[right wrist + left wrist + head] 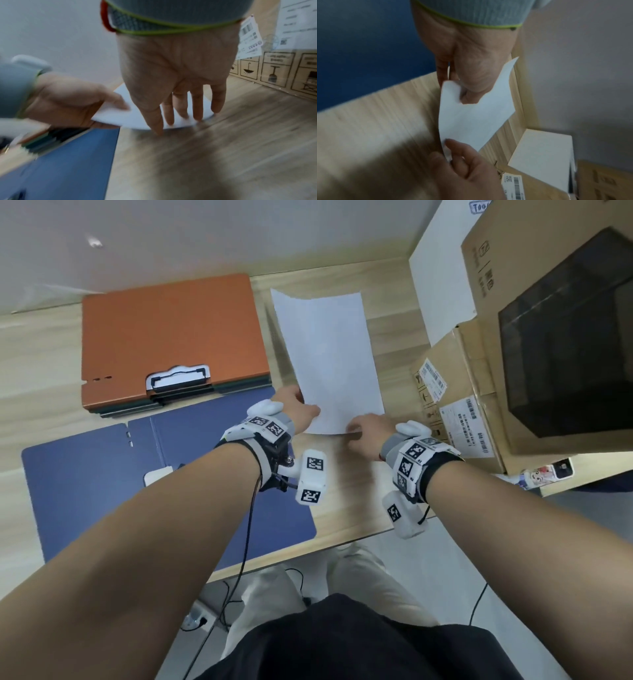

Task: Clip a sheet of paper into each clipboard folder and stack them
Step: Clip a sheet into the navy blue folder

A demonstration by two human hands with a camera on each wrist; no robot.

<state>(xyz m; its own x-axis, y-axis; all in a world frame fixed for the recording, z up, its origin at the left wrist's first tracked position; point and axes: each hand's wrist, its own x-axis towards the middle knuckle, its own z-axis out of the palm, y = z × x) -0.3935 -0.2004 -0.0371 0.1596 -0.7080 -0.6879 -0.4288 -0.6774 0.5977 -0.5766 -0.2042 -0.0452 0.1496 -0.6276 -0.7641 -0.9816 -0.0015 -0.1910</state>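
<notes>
A white sheet of paper [329, 347] lies lengthwise on the wooden table, its near end curled up. My left hand [308, 409] pinches the sheet's near left corner between thumb and fingers [467, 93]. My right hand [356, 428] presses straight fingertips [197, 115] on the near edge of the paper [137, 119]. A blue clipboard folder [102, 474] lies open flat under my left forearm. An orange folder [171, 330] with a silver clip tops a stack of closed folders at the back left.
Cardboard boxes [479, 392] with shipping labels stand close to the right of the paper, with a dark box [565, 354] on top. A white panel [435, 285] rises behind them. The table's front edge [342, 539] runs just under my wrists.
</notes>
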